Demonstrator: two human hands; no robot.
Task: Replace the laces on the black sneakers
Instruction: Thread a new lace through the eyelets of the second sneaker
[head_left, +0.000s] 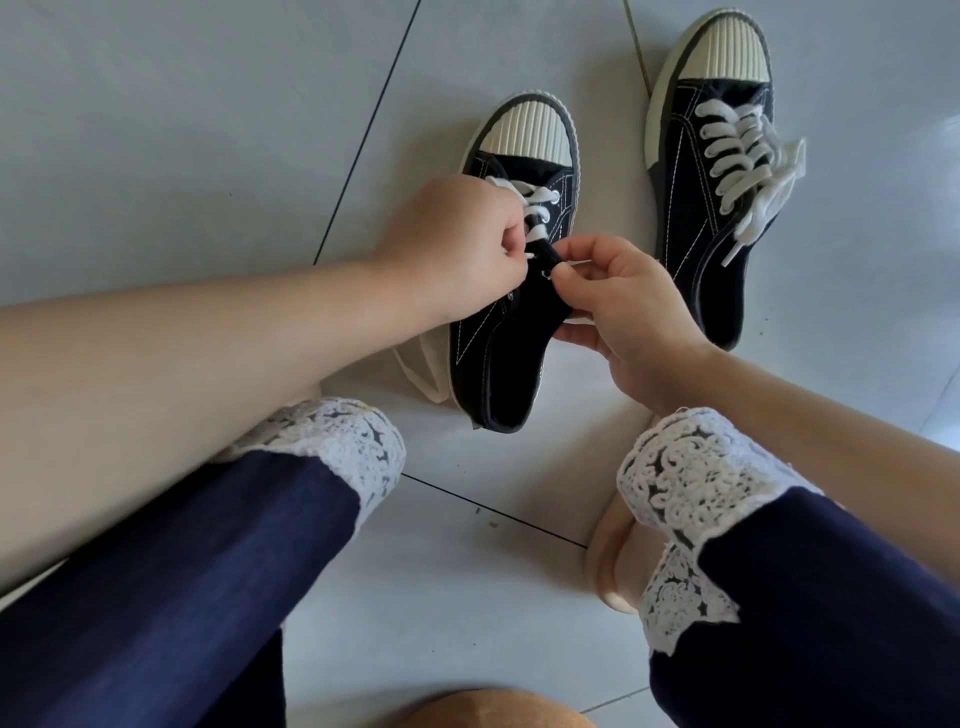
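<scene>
A black canvas sneaker (511, 358) with a ribbed cream toe cap stands on the floor in the middle. A white lace (535, 200) crosses only its upper eyelets near the toe. My left hand (452, 249) pinches the lace end at the shoe's left flap. My right hand (618, 306) pinches the right flap by an eyelet, its fingers under the shoe's side. The second black sneaker (711, 197) stands to the right, fully laced in white with loose ends trailing off its side.
Pale grey floor tiles (182, 130) with dark grout lines lie all around. My legs in navy trousers with white lace cuffs (685, 488) fill the lower frame. A beige slipper (613, 566) shows under the right cuff. A brown rounded object (483, 712) sits at the bottom edge.
</scene>
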